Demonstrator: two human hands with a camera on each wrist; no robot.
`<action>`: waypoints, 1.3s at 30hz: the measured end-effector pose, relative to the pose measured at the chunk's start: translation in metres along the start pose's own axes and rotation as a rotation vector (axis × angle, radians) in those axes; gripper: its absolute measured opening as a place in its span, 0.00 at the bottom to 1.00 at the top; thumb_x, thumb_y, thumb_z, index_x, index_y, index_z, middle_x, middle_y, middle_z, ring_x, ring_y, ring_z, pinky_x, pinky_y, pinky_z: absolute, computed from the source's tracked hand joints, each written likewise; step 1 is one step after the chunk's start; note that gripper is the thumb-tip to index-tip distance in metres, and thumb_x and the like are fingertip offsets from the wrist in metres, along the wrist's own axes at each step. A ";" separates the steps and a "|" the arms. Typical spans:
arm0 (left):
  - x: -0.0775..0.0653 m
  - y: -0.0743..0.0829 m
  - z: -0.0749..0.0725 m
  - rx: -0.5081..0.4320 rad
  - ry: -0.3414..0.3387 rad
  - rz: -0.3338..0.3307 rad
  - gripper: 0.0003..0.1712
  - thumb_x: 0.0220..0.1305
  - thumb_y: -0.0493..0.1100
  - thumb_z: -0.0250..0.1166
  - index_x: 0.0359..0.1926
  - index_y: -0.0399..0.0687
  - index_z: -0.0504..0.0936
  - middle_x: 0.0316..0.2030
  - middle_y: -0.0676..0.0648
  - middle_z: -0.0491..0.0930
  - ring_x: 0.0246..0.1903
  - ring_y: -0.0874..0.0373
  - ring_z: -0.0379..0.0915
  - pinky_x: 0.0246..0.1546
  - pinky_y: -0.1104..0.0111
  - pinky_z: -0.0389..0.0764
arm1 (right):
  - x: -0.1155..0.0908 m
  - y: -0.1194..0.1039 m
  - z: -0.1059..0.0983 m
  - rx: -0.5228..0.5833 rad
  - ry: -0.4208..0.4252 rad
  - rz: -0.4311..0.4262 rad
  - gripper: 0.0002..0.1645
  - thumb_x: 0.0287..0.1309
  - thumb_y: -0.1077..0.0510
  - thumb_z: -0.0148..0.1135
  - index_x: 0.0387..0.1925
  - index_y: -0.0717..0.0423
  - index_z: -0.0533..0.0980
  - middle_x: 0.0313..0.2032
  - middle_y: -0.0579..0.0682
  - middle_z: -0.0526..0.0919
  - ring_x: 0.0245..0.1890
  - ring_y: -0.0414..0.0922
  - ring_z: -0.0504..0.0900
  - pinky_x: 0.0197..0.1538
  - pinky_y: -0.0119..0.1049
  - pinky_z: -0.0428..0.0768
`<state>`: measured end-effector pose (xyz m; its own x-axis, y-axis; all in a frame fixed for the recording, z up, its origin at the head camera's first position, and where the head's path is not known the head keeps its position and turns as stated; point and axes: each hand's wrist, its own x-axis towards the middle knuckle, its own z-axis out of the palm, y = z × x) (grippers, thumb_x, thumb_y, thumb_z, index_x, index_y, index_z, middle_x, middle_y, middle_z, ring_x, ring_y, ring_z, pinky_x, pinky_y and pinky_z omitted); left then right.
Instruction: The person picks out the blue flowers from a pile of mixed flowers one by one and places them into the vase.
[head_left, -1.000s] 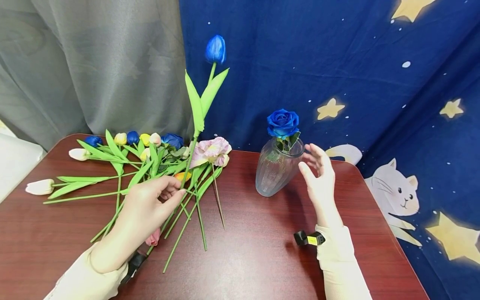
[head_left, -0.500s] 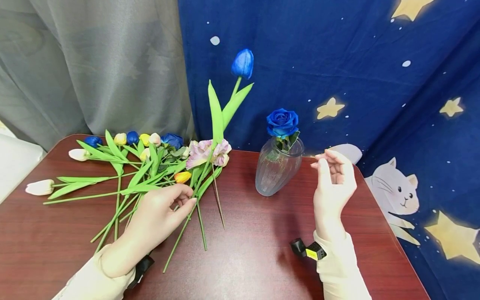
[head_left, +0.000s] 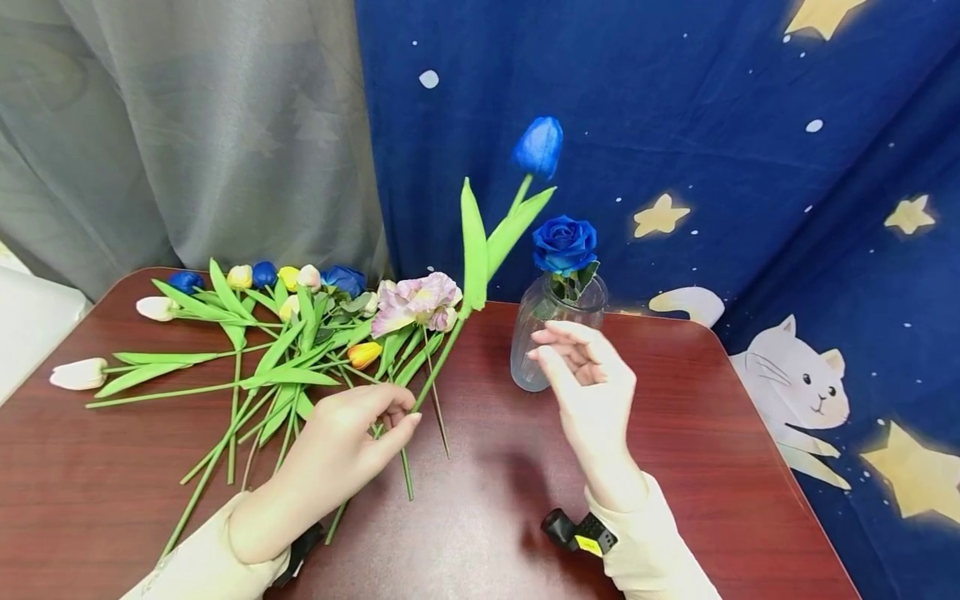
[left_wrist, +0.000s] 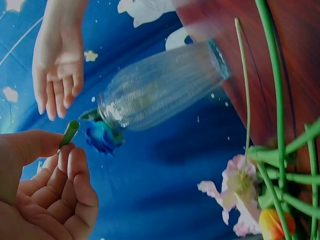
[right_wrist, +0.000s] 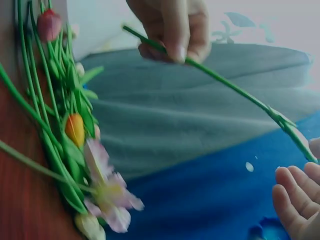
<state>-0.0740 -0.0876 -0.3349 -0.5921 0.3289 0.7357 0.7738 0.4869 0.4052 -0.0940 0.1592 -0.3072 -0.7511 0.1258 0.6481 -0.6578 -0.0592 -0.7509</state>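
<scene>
Between its thumb and fingers, my left hand (head_left: 348, 437) pinches the green stem of a blue tulip (head_left: 538, 148), low down near the cut end. The tulip leans to the right, its bloom up against the blue curtain. My right hand (head_left: 588, 400) is in front of a clear ribbed glass vase (head_left: 527, 342), fingers loosely bent and holding nothing. In the right wrist view the tulip stem (right_wrist: 230, 85) slants toward the right hand's fingertips (right_wrist: 284, 176); I cannot tell whether they touch. One blue rose (head_left: 564, 246) stands in the vase, whose right side is partly hidden.
Loose artificial flowers lie on the left of the red-brown table (head_left: 480, 533): several tulips, a pink-lilac flower (head_left: 420, 304) and an orange tulip (head_left: 364, 355). A grey curtain (head_left: 262, 125) and a blue star-patterned curtain (head_left: 712, 125) hang behind.
The left hand has carried the blue tulip rightward and slightly down, toward the vase. The right hand left the vase's right side, drew back, then came left in front of it.
</scene>
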 end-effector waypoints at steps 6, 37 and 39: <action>0.001 0.006 0.010 -0.067 -0.008 0.023 0.10 0.48 0.32 0.68 0.31 0.48 0.79 0.23 0.59 0.75 0.23 0.68 0.70 0.23 0.80 0.69 | -0.005 -0.002 0.017 0.047 -0.099 0.093 0.16 0.52 0.75 0.62 0.44 0.79 0.73 0.36 0.53 0.85 0.33 0.47 0.85 0.40 0.36 0.81; -0.001 0.016 0.044 -0.092 -0.017 0.043 0.08 0.48 0.33 0.68 0.30 0.47 0.78 0.22 0.58 0.75 0.23 0.68 0.72 0.25 0.79 0.71 | -0.014 -0.008 0.023 -0.055 -0.083 0.200 0.15 0.44 0.76 0.67 0.38 0.72 0.76 0.28 0.48 0.83 0.26 0.41 0.83 0.32 0.29 0.79; -0.001 0.016 0.046 -0.091 -0.020 0.040 0.08 0.48 0.33 0.68 0.29 0.47 0.78 0.22 0.58 0.75 0.23 0.68 0.72 0.25 0.78 0.72 | -0.014 -0.008 0.023 -0.070 -0.081 0.195 0.15 0.44 0.76 0.67 0.37 0.72 0.76 0.28 0.48 0.83 0.26 0.41 0.82 0.32 0.29 0.79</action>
<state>-0.0712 -0.0427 -0.3546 -0.5642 0.3627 0.7417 0.8135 0.3978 0.4243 -0.0797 0.1351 -0.3078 -0.8675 0.0381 0.4959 -0.4964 -0.0056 -0.8681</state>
